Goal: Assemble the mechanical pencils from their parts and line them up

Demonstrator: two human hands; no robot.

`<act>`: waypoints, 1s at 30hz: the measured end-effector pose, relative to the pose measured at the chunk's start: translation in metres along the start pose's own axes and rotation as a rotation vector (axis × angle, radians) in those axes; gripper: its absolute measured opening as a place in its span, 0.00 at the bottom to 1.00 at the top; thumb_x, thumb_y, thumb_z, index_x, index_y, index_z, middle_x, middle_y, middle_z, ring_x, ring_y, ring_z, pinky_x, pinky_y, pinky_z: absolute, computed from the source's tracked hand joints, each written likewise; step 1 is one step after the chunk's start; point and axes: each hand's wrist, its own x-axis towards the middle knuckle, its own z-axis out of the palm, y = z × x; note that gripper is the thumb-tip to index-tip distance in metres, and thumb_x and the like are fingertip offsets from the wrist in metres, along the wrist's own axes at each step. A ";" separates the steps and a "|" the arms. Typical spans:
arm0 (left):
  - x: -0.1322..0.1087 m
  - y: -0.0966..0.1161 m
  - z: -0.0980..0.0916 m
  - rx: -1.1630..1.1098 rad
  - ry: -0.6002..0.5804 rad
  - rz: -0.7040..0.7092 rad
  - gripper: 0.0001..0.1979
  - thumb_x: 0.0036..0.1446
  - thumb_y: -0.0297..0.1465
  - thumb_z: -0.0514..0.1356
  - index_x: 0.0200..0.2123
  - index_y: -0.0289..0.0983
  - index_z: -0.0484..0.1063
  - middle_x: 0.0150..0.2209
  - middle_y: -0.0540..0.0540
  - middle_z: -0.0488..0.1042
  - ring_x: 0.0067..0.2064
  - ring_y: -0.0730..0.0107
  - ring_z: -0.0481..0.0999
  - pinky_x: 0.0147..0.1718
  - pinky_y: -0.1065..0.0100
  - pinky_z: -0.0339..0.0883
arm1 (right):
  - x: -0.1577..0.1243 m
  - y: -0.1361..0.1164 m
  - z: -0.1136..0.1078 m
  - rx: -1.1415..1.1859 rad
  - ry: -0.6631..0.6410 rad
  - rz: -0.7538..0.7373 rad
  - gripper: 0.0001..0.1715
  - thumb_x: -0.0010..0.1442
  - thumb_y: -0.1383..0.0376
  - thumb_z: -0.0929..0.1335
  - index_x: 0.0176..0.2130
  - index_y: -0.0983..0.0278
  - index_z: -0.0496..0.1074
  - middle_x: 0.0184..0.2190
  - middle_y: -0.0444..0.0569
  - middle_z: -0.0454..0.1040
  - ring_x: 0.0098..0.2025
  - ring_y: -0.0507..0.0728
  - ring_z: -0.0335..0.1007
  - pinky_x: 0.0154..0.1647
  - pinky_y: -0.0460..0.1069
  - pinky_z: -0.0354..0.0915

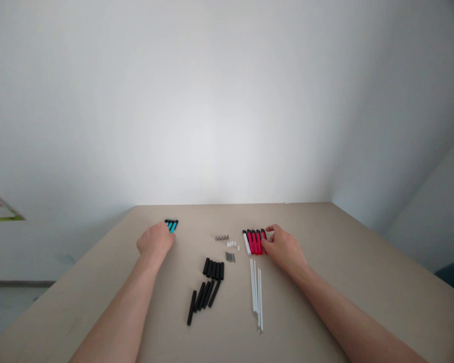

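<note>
My left hand (156, 240) is curled at the far left of the table, over a small group of teal-and-black pen parts (172, 225). Its fingertips are hidden behind the back of the hand, so what they grip does not show. On the right, my right hand (283, 246) has thumb and index finger closed around the rightmost red pen barrel (264, 235), which has a black end. Several more red pen barrels (254, 243) lie beside it in a row, with a white pen barrel (246, 243) at the row's left end.
Between the hands lie small springs (222, 238), white tips (231, 244) and thin grey pieces (230, 257). Nearer are short black tubes (213, 269), longer black tubes (203, 296) and white pen refills (256, 292). A wall (227, 126) borders the beige table (306, 322).
</note>
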 end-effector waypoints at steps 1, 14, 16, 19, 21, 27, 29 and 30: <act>0.000 0.000 0.000 -0.004 0.004 0.002 0.14 0.46 0.34 0.59 0.37 0.38 0.77 0.39 0.34 0.77 0.42 0.49 0.77 0.35 0.59 0.69 | 0.000 0.000 0.000 0.000 0.001 -0.002 0.21 0.52 0.67 0.64 0.47 0.64 0.68 0.29 0.50 0.76 0.36 0.59 0.73 0.32 0.48 0.58; -0.002 0.001 -0.001 0.002 -0.005 0.006 0.14 0.48 0.33 0.59 0.38 0.37 0.77 0.40 0.33 0.77 0.42 0.48 0.76 0.35 0.58 0.69 | 0.000 0.002 0.001 -0.026 0.026 -0.034 0.21 0.52 0.69 0.63 0.47 0.64 0.68 0.31 0.52 0.76 0.36 0.59 0.73 0.33 0.48 0.58; -0.003 0.002 -0.002 0.012 -0.006 0.014 0.14 0.48 0.33 0.58 0.38 0.37 0.76 0.40 0.33 0.77 0.42 0.48 0.76 0.36 0.58 0.69 | -0.001 0.001 0.001 -0.031 0.025 -0.029 0.21 0.52 0.69 0.63 0.47 0.65 0.68 0.32 0.53 0.77 0.36 0.59 0.73 0.33 0.48 0.59; -0.005 0.004 -0.005 0.025 -0.011 0.021 0.13 0.49 0.34 0.58 0.38 0.37 0.76 0.39 0.34 0.77 0.43 0.48 0.76 0.36 0.59 0.68 | -0.001 0.000 0.000 -0.033 0.025 -0.012 0.21 0.52 0.68 0.64 0.48 0.66 0.68 0.32 0.54 0.77 0.37 0.60 0.73 0.34 0.48 0.59; -0.008 0.008 -0.007 0.031 -0.008 0.042 0.13 0.50 0.35 0.57 0.38 0.38 0.76 0.39 0.35 0.77 0.43 0.47 0.76 0.35 0.58 0.68 | -0.001 0.001 -0.001 -0.038 0.039 0.003 0.21 0.52 0.67 0.64 0.48 0.66 0.68 0.32 0.54 0.77 0.38 0.60 0.73 0.34 0.49 0.59; -0.038 0.035 -0.009 -0.118 0.158 0.384 0.11 0.55 0.39 0.56 0.39 0.43 0.73 0.37 0.45 0.77 0.39 0.56 0.76 0.35 0.62 0.67 | -0.004 -0.005 -0.006 0.078 0.172 -0.110 0.19 0.53 0.67 0.64 0.46 0.65 0.67 0.28 0.47 0.75 0.31 0.56 0.71 0.31 0.47 0.59; -0.052 0.045 -0.007 -0.251 0.220 0.649 0.13 0.57 0.37 0.57 0.46 0.44 0.70 0.42 0.46 0.75 0.38 0.64 0.76 0.36 0.66 0.67 | -0.011 -0.012 -0.006 0.214 0.173 -0.269 0.17 0.54 0.67 0.64 0.45 0.64 0.66 0.29 0.45 0.74 0.29 0.53 0.70 0.31 0.46 0.61; -0.058 0.049 -0.006 -0.307 0.233 0.787 0.15 0.58 0.37 0.56 0.49 0.44 0.68 0.46 0.46 0.73 0.39 0.66 0.75 0.37 0.67 0.67 | -0.016 -0.016 -0.005 0.278 0.148 -0.344 0.15 0.54 0.67 0.64 0.44 0.63 0.66 0.29 0.45 0.73 0.28 0.53 0.69 0.31 0.46 0.62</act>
